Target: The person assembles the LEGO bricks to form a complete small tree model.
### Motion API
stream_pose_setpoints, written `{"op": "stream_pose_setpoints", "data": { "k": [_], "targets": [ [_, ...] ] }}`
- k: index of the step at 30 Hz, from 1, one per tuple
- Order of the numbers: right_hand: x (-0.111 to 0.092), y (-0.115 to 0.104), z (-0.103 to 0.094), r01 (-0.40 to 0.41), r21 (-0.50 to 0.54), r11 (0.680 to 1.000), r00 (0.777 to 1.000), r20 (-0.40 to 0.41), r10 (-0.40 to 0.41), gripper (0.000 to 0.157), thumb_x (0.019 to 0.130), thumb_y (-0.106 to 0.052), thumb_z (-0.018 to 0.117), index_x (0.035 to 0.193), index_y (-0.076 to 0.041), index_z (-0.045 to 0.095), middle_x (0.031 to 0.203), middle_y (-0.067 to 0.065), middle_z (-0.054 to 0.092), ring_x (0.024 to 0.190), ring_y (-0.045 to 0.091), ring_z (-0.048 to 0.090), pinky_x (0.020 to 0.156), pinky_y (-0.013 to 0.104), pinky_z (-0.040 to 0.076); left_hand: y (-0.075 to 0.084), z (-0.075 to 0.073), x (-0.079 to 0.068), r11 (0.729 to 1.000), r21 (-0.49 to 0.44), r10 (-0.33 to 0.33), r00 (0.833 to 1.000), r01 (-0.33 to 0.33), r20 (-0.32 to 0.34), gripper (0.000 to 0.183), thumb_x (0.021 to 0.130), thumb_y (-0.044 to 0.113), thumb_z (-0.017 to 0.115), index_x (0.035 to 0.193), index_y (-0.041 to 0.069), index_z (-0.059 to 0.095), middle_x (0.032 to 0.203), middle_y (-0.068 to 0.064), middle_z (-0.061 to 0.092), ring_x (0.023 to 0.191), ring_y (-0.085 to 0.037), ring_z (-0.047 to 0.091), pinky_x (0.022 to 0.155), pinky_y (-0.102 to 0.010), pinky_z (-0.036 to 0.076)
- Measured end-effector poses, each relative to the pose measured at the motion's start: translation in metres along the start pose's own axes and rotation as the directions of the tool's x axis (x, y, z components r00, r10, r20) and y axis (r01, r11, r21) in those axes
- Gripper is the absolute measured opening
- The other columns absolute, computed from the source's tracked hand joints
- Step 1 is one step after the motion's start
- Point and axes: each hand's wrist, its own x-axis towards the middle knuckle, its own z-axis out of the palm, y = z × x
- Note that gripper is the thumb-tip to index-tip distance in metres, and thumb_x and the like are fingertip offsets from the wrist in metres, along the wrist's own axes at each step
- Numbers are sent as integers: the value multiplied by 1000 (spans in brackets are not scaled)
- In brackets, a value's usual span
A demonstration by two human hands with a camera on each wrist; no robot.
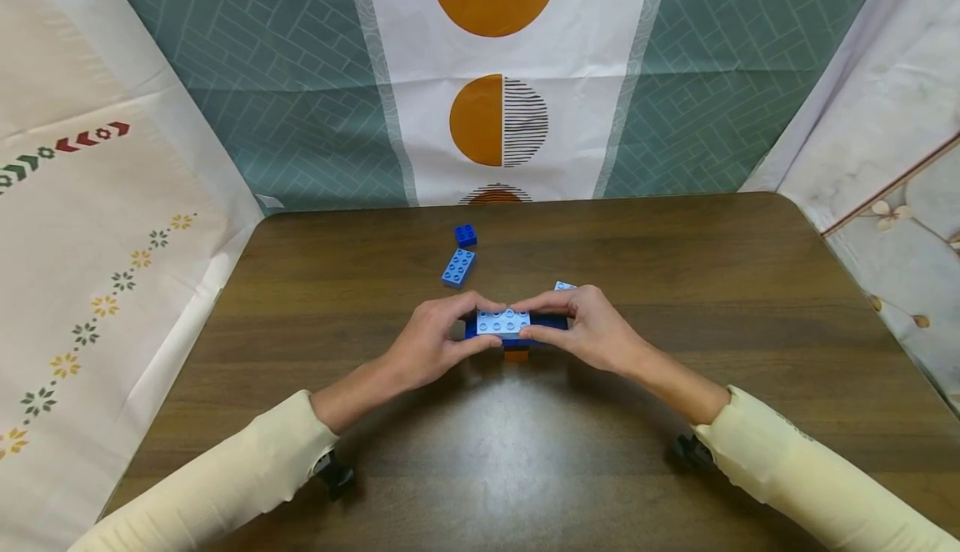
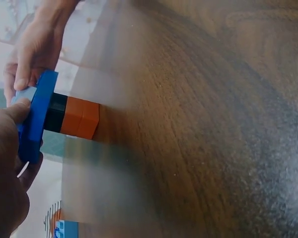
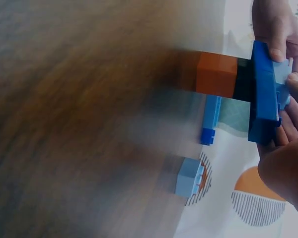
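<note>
The left hand (image 1: 438, 335) and right hand (image 1: 596, 331) pinch opposite ends of a pale-blue eight-stud brick (image 1: 503, 323), which lies between their fingertips atop a long blue brick (image 2: 41, 116), a dark brick (image 2: 55, 113) and orange bricks (image 2: 81, 117). This looks like seating it; the next move likely calls for even downward pressure. Farther back on the worktop (image 1: 510, 485) lie a mid-blue brick (image 1: 458, 268) and a small dark-blue brick (image 1: 465, 235).

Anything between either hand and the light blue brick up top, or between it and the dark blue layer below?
Nothing visible. Left hand and right hand both grip the light blue brick directly; no loose piece shows between it and the dark blue layer. Full seating unclear.
</note>
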Motion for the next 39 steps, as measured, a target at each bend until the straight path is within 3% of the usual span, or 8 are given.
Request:
{"op": "stream_pose_setpoints", "data": {
  "k": [13, 20, 25, 31, 39],
  "targets": [
    [-1, 1, -1, -4, -12, 1000, 1000, 1, 4, 29, 95, -14, 83, 124, -13, 80, 116, -2, 79, 101, 16, 72, 78, 31, 62, -1, 0, 1, 1000, 5, -3, 1000, 3, 5, 38, 96, 23, 83, 130, 12, 72, 124, 0, 76, 104, -10, 72, 94, -31, 60],
    [0, 1, -1, -16, -9, 1000, 1000, 3, 16, 30, 94, -13, 84, 124, -13, 80, 115, -1, 79, 97, 18, 71, 76, 30, 61, -3, 3, -4, 1000, -18, 24, 997, -25, -79, 39, 98, 20, 80, 135, 10, 70, 128, 1, 74, 116, -13, 70, 98, -36, 59],
    [0, 0, -1, -14, -24, 1000, 1000, 1, 14, 30, 93, -13, 85, 123, -13, 81, 113, -1, 79, 96, 18, 70, 74, 30, 61, -3, 7, -7, 998, -53, 26, 992, -33, -127, 32, 97, 19, 81, 128, 12, 75, 122, 3, 76, 113, -13, 71, 99, -36, 58],
    [-1, 0, 0, -12, -28, 1000, 1000, 6, 13, 31, 93, -14, 85, 123, -13, 81, 113, -2, 79, 95, 17, 71, 74, 30, 62, -3, 8, -9, 996, -90, 3, 991, -15, -132, 34, 94, 18, 83, 127, 13, 76, 120, 3, 77, 111, -12, 72, 97, -34, 59],
    [0, -1, 0, 3, -19, 1000, 1000, 5, -3, 31, 93, -13, 84, 124, -12, 80, 116, -1, 79, 100, 14, 73, 80, 32, 63, -2, 7, -9, 997, -69, 13, 991, -22, -130, 34, 95, 18, 83, 128, 12, 76, 120, 3, 77, 112, -12, 72, 96, -33, 59]
  ]
}}
